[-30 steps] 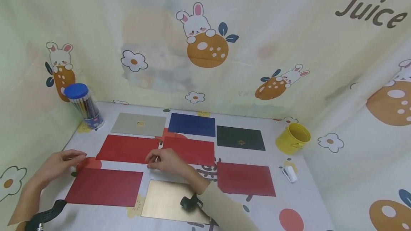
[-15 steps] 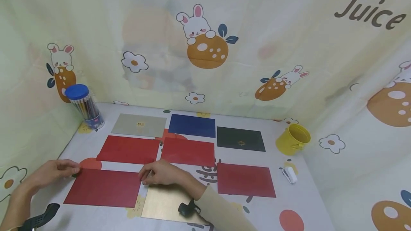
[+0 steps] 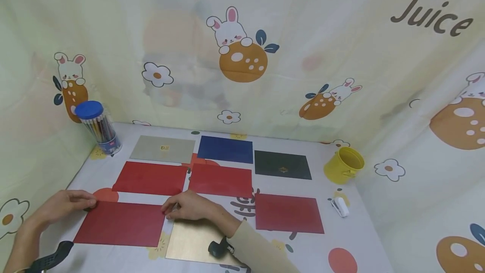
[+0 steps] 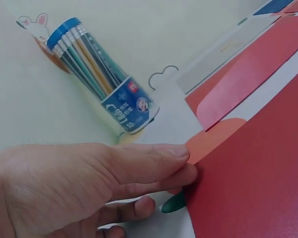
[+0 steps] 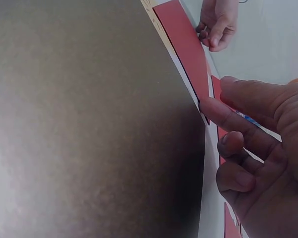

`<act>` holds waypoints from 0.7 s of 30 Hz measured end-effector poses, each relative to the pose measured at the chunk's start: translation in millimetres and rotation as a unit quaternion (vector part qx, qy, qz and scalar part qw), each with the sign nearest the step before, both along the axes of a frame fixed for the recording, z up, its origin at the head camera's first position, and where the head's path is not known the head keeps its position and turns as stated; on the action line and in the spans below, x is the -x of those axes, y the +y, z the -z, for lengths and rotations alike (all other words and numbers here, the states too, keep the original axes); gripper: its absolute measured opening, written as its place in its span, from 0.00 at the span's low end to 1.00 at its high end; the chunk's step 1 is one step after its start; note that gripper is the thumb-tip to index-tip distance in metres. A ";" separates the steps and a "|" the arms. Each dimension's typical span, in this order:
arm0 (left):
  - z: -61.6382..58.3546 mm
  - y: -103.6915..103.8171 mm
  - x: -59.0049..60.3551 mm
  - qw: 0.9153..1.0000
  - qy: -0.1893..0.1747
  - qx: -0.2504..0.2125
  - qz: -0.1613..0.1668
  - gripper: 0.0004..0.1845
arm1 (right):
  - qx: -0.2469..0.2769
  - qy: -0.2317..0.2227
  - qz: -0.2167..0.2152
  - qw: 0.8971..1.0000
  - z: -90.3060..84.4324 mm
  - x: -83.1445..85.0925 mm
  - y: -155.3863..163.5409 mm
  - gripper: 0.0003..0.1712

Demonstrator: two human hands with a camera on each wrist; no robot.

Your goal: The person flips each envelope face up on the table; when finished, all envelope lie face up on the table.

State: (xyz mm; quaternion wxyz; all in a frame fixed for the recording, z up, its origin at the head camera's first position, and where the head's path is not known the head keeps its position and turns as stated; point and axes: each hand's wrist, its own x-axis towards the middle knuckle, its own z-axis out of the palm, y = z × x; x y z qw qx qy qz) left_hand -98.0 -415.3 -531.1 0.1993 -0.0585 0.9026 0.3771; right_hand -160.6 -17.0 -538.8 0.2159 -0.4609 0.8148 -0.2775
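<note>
From the head view I see eight flat rectangular cards laid in three rows on the bench [image 3: 352,239], which is covered in a cartoon-printed cloth. The far row holds a grey card [image 3: 163,149], a dark blue card [image 3: 225,149] and a black card [image 3: 282,165]; the middle row holds two red cards [image 3: 150,178] [image 3: 220,180], almost edge to edge; the near row holds the large red rectangular card [image 3: 120,224], a gold metallic card [image 3: 191,239] just beside it, and a further red card [image 3: 289,213] set well apart to the right. My left hand [image 3: 66,204] touches the far-left corner of the large red rectangular card with nearly straight fingers [image 4: 154,158], holding nothing. My right hand [image 3: 191,205] rests at that card's far-right corner, where it meets the gold metallic card; the wrist view shows one extended fingertip [image 5: 211,106] on the red edge and the other fingers loosely curled, with no clear grasp. I judge the laying-out largely done: the large red rectangular card lies flat in the near-left place and appears to need only squaring against its neighbours. A clear tub of coloured pencils with a blue lid [image 3: 99,127] stands at the far left, a yellow metal cup [image 3: 344,164] at the right, and a small white object [image 3: 339,206] near it.
</note>
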 end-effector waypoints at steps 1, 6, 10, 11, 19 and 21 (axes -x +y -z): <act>-0.3 0.0 0.6 1.000 0.000 -0.002 0.002 0.28 | 0.000 0.001 0.000 1.000 -0.7 0.1 -0.1 0.14; -0.5 -2.5 2.2 1.000 -0.008 0.003 0.005 0.29 | -0.002 0.004 0.002 1.000 -4.5 -0.3 0.3 0.14; -1.4 -6.4 4.2 1.000 -0.014 0.018 0.006 0.32 | -0.002 0.007 0.003 1.000 -5.3 -0.6 1.0 0.15; -1.8 -6.8 4.8 1.000 -0.015 0.018 0.006 0.33 | -0.003 0.006 0.005 1.000 -5.3 -0.6 1.2 0.15; -0.2 -6.8 6.7 1.000 -0.008 0.025 -0.002 0.35 | -0.006 0.002 0.012 1.000 -5.1 0.1 3.6 0.15; 0.9 -7.2 7.5 0.999 -0.008 0.032 -0.007 0.35 | -0.005 0.002 0.010 1.000 -5.0 0.4 4.1 0.15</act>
